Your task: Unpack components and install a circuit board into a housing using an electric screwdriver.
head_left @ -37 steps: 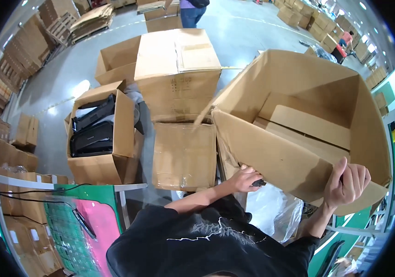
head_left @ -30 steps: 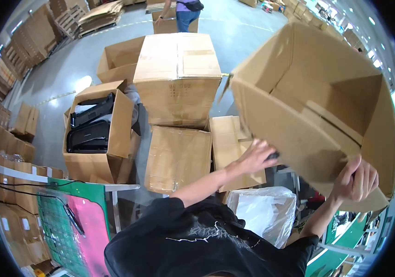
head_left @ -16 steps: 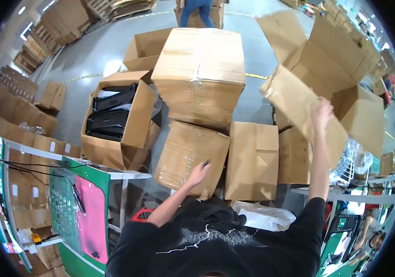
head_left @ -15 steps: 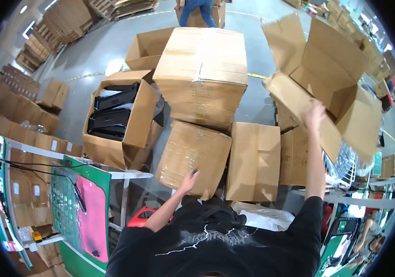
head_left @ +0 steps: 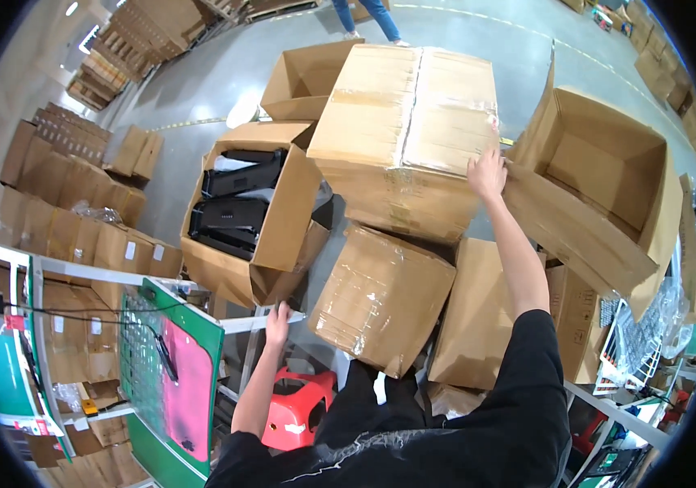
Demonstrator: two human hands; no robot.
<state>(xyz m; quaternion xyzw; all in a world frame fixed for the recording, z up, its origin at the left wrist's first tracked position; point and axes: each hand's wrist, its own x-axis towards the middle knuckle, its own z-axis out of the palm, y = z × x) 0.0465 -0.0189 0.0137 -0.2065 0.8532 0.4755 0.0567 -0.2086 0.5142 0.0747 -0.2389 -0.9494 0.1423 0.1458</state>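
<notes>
Crowding the right hand (head_left: pixel 487 173) — sealed carton (head_left: pixel 409 134), open box (head_left: pixel 600 191).

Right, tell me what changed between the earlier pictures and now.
The empty open box, earlier held up in both hands, now lies among the boxes to the right. The right hand touches its flap beside the taped box; the left hand has dropped to the white table edge. The box of black items stayed put.

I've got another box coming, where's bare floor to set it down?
Bare grey floor lies beyond the open box of black items, left of the empty open box. Around the taped box under your right hand, cartons crowd together.
</notes>
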